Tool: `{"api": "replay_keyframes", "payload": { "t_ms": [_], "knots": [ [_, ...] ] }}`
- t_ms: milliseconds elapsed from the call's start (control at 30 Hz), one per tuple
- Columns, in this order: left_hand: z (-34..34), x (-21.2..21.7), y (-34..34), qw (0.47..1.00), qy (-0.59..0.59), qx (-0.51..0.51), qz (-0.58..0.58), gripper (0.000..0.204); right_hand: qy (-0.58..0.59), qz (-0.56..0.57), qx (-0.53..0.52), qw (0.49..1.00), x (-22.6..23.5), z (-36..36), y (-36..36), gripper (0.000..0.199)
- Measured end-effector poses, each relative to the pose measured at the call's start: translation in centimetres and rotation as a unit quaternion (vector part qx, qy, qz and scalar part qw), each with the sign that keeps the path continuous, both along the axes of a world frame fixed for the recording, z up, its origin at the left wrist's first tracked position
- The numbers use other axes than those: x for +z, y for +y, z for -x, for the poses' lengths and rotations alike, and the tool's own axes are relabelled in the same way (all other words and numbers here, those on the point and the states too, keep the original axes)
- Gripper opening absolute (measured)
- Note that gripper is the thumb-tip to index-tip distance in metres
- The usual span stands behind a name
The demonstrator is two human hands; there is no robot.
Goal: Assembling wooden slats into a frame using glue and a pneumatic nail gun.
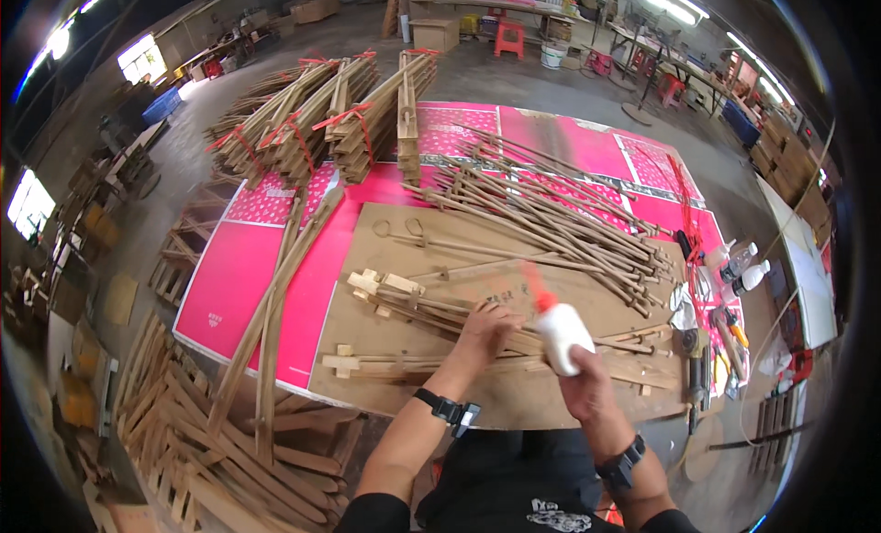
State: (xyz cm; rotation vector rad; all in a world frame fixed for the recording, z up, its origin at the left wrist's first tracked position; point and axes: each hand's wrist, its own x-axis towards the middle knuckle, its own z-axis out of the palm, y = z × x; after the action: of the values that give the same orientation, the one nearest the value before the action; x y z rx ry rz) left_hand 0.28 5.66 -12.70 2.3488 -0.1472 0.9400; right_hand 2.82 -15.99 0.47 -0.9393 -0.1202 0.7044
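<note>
My right hand is wrapped round a white squeeze bottle with a red pointed nozzle, tilted with its tip up and to the left. To its left, my left hand has its fingers curled over a set of long wooden strips, whose left ends carry pale wooden blocks. A second set of strips with a cross-shaped block lies nearer to me. Both sets rest on a brown board. Just beyond my hands lies a loose heap of thin wooden rods.
Bundles of slats tied with red string stand at the far left on pink printed sheets. Two long slats overhang the left edge, above a slat pile. Plastic bottles, red string and tools sit on the right.
</note>
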Motion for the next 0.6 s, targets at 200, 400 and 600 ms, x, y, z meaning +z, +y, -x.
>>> {"api": "replay_keyframes", "payload": {
  "t_ms": [200,400,600],
  "knots": [
    [1.5,2.2,-0.3,0.996,0.077,-0.001,-0.037,0.016,-0.073,0.173,0.020,0.982,-2.0,1.0,-10.5,0.077],
    [1.7,2.0,0.5,0.992,0.097,0.016,-0.082,0.013,-0.306,0.356,-0.074,0.880,-11.4,3.5,-12.6,0.062],
    [1.9,2.3,1.0,0.990,0.124,0.001,-0.070,0.016,-0.444,0.402,-0.067,0.798,-11.2,3.2,-10.2,0.053]
  ]
}}
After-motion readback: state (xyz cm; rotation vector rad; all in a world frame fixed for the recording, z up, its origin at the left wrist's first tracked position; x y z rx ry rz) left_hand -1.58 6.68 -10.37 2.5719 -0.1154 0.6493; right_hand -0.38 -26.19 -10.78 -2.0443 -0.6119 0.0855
